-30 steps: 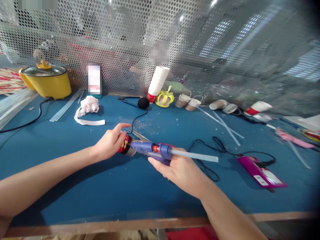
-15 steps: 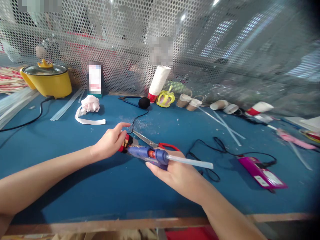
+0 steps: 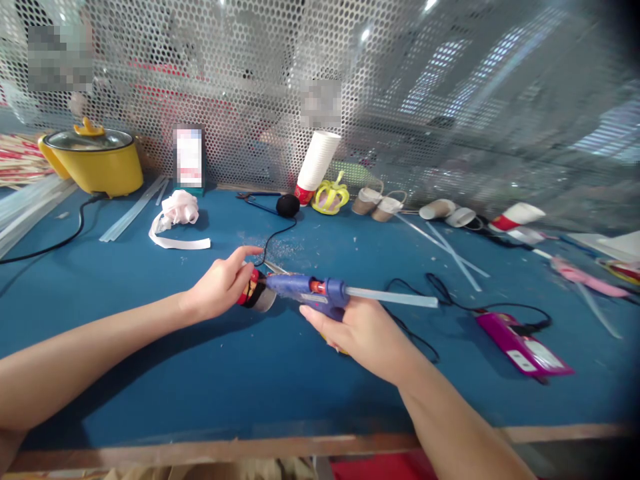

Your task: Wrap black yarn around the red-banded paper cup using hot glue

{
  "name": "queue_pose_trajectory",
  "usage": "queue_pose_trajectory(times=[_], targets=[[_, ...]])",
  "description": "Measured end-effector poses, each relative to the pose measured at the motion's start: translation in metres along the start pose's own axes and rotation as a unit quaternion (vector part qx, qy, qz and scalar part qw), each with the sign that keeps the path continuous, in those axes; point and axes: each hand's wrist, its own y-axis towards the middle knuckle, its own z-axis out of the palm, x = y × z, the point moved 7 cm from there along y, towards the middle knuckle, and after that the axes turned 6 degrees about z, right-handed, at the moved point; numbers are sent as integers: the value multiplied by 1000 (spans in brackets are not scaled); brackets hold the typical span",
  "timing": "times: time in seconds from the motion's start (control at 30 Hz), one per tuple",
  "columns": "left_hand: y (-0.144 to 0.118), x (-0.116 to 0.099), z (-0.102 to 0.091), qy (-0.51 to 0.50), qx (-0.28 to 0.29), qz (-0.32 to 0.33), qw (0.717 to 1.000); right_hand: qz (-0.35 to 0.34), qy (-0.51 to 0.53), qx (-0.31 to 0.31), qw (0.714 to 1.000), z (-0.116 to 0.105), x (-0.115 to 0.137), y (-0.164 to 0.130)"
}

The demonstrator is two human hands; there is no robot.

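A blue worktable (image 3: 150,373) stands against a shiny perforated metal screen (image 3: 240,73).

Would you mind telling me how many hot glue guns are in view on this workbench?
1: the blue glue gun in the right hand, nozzle at the small cup held by the left hand. None elsewhere visible.

Below my hands, the lower middle and lower left of the frame is bare blue table (image 3: 225,387), open right down to the wooden edge. To the right, a black cord (image 3: 425,293) loops across the mat and runs to a pink pack (image 3: 523,343) (a snag for any sweep that way). Along the top, cups (image 3: 317,167), a crown (image 3: 330,197) and a black ball (image 3: 287,205) crowd the mesh wall (image 3: 400,80). Upper left, a yellow pot (image 3: 93,163), its cable (image 3: 55,243) and a ribbon (image 3: 177,220) block the way.
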Motion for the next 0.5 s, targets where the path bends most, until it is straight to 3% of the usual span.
queue_pose_trajectory(times=[0.3, 0.5], targets=[[-1, -1, 2, -6, 6, 31, 999, 59, 63, 35, 996, 5, -11, 10], [-1, -4, 1, -4, 6, 48, 999, 27, 97, 34, 994, 7, -9, 16]])
